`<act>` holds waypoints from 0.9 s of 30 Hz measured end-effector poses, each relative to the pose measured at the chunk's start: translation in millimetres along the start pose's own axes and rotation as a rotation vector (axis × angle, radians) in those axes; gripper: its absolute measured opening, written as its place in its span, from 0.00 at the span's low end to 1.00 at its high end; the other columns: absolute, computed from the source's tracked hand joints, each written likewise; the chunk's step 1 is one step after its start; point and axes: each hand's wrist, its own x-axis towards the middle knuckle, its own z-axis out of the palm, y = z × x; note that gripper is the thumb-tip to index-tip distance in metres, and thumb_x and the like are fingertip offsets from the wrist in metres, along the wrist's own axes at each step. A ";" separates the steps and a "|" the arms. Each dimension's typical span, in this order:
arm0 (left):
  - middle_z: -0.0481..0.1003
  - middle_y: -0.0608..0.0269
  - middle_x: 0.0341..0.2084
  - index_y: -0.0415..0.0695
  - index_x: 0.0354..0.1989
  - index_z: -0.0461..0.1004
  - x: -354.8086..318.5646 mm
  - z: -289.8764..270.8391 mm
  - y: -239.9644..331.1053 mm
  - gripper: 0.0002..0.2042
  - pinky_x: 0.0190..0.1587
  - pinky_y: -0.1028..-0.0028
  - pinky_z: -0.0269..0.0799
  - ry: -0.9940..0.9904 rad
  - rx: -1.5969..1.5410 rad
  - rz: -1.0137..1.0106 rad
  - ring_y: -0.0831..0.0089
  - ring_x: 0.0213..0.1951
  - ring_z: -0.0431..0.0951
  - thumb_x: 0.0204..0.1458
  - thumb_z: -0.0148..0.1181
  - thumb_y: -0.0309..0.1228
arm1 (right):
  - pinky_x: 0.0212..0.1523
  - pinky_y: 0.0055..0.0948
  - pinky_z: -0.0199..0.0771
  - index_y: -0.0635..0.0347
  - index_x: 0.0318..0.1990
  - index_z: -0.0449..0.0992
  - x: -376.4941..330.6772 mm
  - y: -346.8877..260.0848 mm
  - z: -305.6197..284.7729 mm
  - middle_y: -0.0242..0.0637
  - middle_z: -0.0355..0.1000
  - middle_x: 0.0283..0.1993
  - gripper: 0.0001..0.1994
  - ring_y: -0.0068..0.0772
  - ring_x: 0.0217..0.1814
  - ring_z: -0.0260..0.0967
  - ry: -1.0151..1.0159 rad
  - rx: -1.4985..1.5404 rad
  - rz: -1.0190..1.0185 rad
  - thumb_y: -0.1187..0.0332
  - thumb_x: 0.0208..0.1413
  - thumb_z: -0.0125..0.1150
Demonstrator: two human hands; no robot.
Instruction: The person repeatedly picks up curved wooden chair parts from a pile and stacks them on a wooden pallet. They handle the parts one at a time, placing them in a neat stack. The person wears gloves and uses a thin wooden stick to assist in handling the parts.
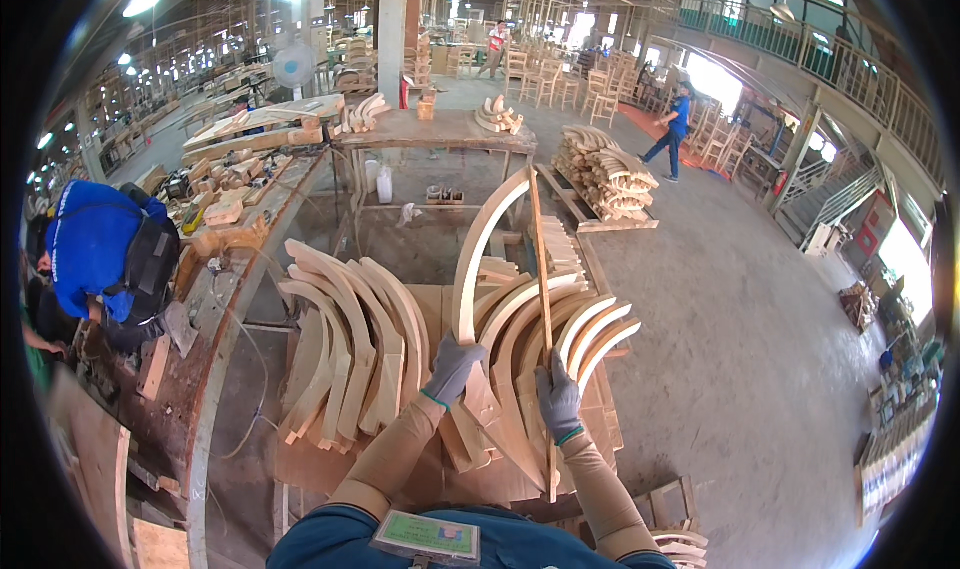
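— Starting w/ largest: what's there?
— Two stacks [345, 339], curved wood pcs., side by side.
— Held items, loc.?
— Curved board [478, 254], held up over stacks; thin wood strip [543, 279] beside it, upper ends close.
— Finger state?
— L hand [455, 371]: clamped on board's lower part. R hand [559, 399]: closed on strip, fingertips partly hidden.

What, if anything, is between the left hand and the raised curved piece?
Nothing visible but the grey glove. The left hand grips the lower part of the curved piece. The straight strip, with the right hand on it, stands to the right, not between.
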 end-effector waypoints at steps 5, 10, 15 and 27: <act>0.70 0.66 0.21 0.38 0.34 0.69 3.7 8.5 1.0 0.13 0.25 0.75 0.67 -0.015 -0.021 -0.038 0.77 0.22 0.70 0.37 0.60 0.25 | 0.25 0.41 0.68 0.69 0.59 0.64 2.7 6.5 -2.7 0.55 0.70 0.24 0.24 0.51 0.24 0.71 -0.029 -0.032 0.061 0.63 0.59 0.54; 0.71 0.64 0.23 0.39 0.35 0.69 12.5 19.7 -14.2 0.13 0.23 0.74 0.68 -0.079 0.056 -0.030 0.74 0.21 0.72 0.39 0.61 0.24 | 0.30 0.34 0.71 0.70 0.58 0.65 0.5 23.2 -5.1 0.52 0.71 0.27 0.24 0.43 0.28 0.74 -0.001 -0.071 0.094 0.64 0.58 0.55; 0.71 0.63 0.24 0.38 0.37 0.69 25.9 38.4 -62.0 0.15 0.25 0.73 0.69 -0.109 0.006 -0.137 0.73 0.22 0.72 0.38 0.61 0.24 | 0.27 0.43 0.70 0.64 0.59 0.65 -6.7 57.7 -10.5 0.57 0.72 0.28 0.23 0.55 0.27 0.72 -0.006 -0.061 0.169 0.63 0.58 0.54; 0.71 0.65 0.24 0.39 0.37 0.70 42.2 126.8 -135.5 0.14 0.28 0.72 0.70 -0.325 0.052 -0.341 0.74 0.24 0.73 0.40 0.61 0.27 | 0.12 0.19 0.59 0.57 0.59 0.68 -21.9 149.8 -81.6 0.27 0.67 0.22 0.21 0.13 0.13 0.57 0.089 0.219 0.760 0.67 0.56 0.56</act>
